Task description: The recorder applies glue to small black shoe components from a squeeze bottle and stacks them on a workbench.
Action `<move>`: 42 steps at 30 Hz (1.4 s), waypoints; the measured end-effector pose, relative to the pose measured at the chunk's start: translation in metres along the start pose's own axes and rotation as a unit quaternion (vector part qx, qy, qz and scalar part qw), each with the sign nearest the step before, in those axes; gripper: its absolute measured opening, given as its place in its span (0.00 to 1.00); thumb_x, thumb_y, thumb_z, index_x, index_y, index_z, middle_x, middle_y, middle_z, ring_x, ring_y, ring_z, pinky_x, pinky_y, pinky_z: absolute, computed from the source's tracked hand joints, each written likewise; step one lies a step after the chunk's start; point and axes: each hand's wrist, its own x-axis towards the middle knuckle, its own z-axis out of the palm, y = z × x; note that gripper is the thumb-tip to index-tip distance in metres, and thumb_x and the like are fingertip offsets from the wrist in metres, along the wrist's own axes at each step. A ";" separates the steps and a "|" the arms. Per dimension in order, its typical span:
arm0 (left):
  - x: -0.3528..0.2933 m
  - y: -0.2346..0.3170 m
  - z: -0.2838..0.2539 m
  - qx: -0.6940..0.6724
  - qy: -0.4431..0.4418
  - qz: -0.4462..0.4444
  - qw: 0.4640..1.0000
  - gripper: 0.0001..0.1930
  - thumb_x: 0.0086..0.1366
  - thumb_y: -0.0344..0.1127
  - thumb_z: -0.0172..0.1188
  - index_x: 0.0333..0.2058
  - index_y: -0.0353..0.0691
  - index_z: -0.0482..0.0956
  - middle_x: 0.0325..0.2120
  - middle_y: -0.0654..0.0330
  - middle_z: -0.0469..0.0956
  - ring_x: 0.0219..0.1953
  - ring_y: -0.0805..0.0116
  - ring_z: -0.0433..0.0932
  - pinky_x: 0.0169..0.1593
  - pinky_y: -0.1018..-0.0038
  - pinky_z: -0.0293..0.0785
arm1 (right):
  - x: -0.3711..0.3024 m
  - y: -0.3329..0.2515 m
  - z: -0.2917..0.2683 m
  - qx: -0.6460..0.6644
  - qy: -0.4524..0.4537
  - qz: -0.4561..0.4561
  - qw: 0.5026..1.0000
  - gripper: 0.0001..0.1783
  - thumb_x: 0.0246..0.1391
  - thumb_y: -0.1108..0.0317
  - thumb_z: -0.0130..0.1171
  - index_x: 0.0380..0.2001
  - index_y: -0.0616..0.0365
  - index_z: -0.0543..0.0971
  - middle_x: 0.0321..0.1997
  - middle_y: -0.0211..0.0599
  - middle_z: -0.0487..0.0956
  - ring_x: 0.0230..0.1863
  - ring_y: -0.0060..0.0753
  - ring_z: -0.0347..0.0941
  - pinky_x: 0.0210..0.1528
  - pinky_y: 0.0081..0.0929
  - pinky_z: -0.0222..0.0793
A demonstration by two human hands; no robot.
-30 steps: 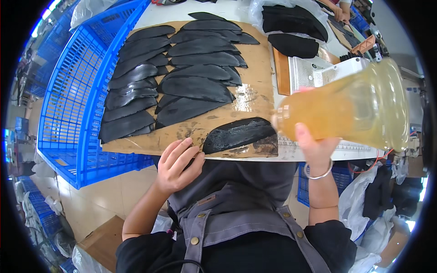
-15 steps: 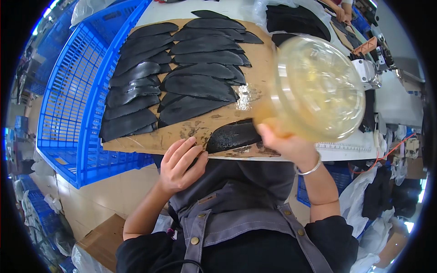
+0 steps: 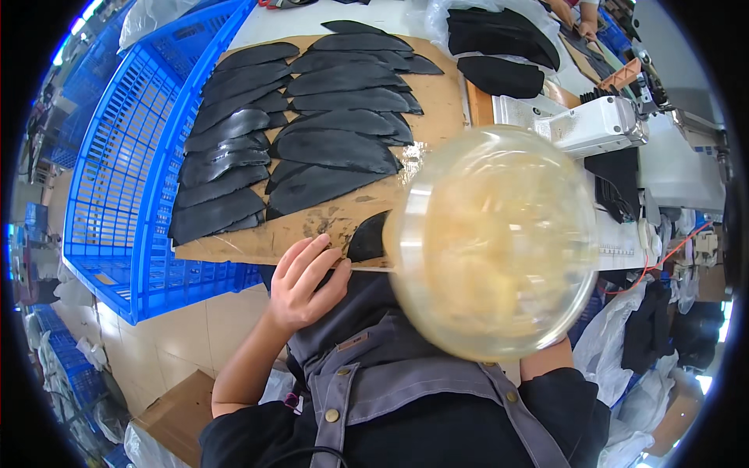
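A see-through round container [image 3: 491, 242], yellowish inside and blurred by motion, is tilted above the front edge of the board. My right forearm [image 3: 548, 359] runs up behind it. The container hides my right hand, whose fingers were closed on its narrow end half a second ago. Beneath it, a black leaf-shaped piece [image 3: 368, 239] lies at the front edge, mostly covered. My left hand [image 3: 306, 282] rests there, fingers stretched and slightly apart, its fingertips beside that piece's left end. Overlapping rows of similar black pieces [image 3: 337, 148] cover the brown board [image 3: 312, 226].
On the left stands a blue plastic crate [image 3: 144, 226]. Beyond the container sits a white machine arm [image 3: 589, 125]. Larger black pieces [image 3: 503, 35] lie on clear plastic at the back. Another person's hands [image 3: 581, 19] work at the far right.
The round container has moved down and left toward me, covering my right hand and most of the front black piece. The white machine arm is uncovered. My left hand stays nearly still.
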 end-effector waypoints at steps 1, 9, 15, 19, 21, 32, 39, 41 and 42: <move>0.001 -0.001 0.000 0.005 0.001 0.006 1.000 0.12 0.42 0.26 0.62 0.30 0.40 0.79 0.34 0.57 0.76 0.43 0.57 0.77 0.44 0.63 0.74 | -0.001 0.001 -0.002 -0.043 -0.007 -0.008 0.999 0.34 0.39 0.63 0.65 0.50 0.59 0.66 0.48 0.38 0.72 0.49 0.33 0.68 0.51 0.30 0.65; 0.000 0.002 0.000 -0.002 -0.015 -0.025 1.000 0.14 0.42 0.24 0.66 0.32 0.41 0.78 0.35 0.57 0.75 0.42 0.56 0.76 0.43 0.62 0.74 | -0.045 0.068 -0.043 -0.222 0.165 0.070 0.959 0.33 0.43 0.63 0.63 0.54 0.58 0.66 0.53 0.44 0.71 0.54 0.40 0.68 0.57 0.38 0.64; 0.018 0.007 -0.002 -0.033 0.002 -0.089 0.995 0.14 0.40 0.29 0.69 0.29 0.42 0.78 0.34 0.60 0.74 0.40 0.59 0.75 0.43 0.63 0.71 | -0.052 0.069 -0.040 0.342 0.359 0.074 0.865 0.37 0.52 0.47 0.52 0.59 0.57 0.58 0.55 0.50 0.68 0.55 0.56 0.66 0.56 0.49 0.65; 0.043 0.020 -0.001 -0.020 0.038 -0.046 0.998 0.13 0.40 0.31 0.69 0.28 0.42 0.78 0.36 0.60 0.75 0.40 0.59 0.75 0.44 0.62 0.69 | -0.064 0.083 -0.031 0.610 0.293 0.066 0.733 0.39 0.53 0.40 0.47 0.60 0.56 0.58 0.57 0.49 0.66 0.58 0.57 0.63 0.54 0.50 0.67; 0.061 0.026 0.003 -0.022 0.005 -0.019 1.000 0.12 0.40 0.31 0.67 0.27 0.43 0.77 0.38 0.59 0.75 0.43 0.59 0.73 0.46 0.62 0.68 | -0.069 0.087 -0.024 0.618 0.293 0.073 0.726 0.39 0.53 0.40 0.47 0.60 0.55 0.58 0.57 0.48 0.66 0.59 0.55 0.62 0.53 0.49 0.68; 0.120 0.056 0.062 -0.022 -0.176 -0.037 0.983 0.09 0.43 0.30 0.64 0.26 0.40 0.76 0.43 0.57 0.70 0.48 0.58 0.66 0.51 0.63 0.60 | -0.071 0.091 -0.020 0.677 0.307 0.081 0.664 0.38 0.54 0.40 0.46 0.59 0.56 0.59 0.55 0.45 0.66 0.57 0.50 0.64 0.50 0.48 0.71; 0.122 0.065 0.067 0.032 -0.180 -0.021 0.983 0.07 0.41 0.31 0.57 0.23 0.36 0.74 0.40 0.56 0.70 0.45 0.61 0.67 0.49 0.67 0.62 | -0.070 0.090 -0.020 0.699 0.291 0.091 0.647 0.37 0.54 0.41 0.46 0.58 0.57 0.60 0.55 0.45 0.66 0.58 0.49 0.62 0.51 0.48 0.70; 0.124 0.064 0.067 0.039 -0.171 -0.004 0.985 0.09 0.40 0.33 0.54 0.22 0.35 0.74 0.38 0.57 0.70 0.43 0.61 0.67 0.48 0.68 0.62 | -0.073 0.093 -0.020 0.682 0.300 0.100 0.659 0.38 0.55 0.40 0.44 0.58 0.58 0.60 0.55 0.45 0.66 0.58 0.47 0.62 0.52 0.45 0.69; 0.124 0.065 0.067 0.047 -0.171 -0.012 0.984 0.09 0.40 0.33 0.54 0.22 0.35 0.74 0.38 0.57 0.70 0.43 0.61 0.67 0.48 0.68 0.62 | -0.072 0.093 -0.020 0.688 0.291 0.102 0.656 0.38 0.55 0.40 0.44 0.58 0.58 0.60 0.55 0.45 0.66 0.58 0.47 0.62 0.52 0.45 0.69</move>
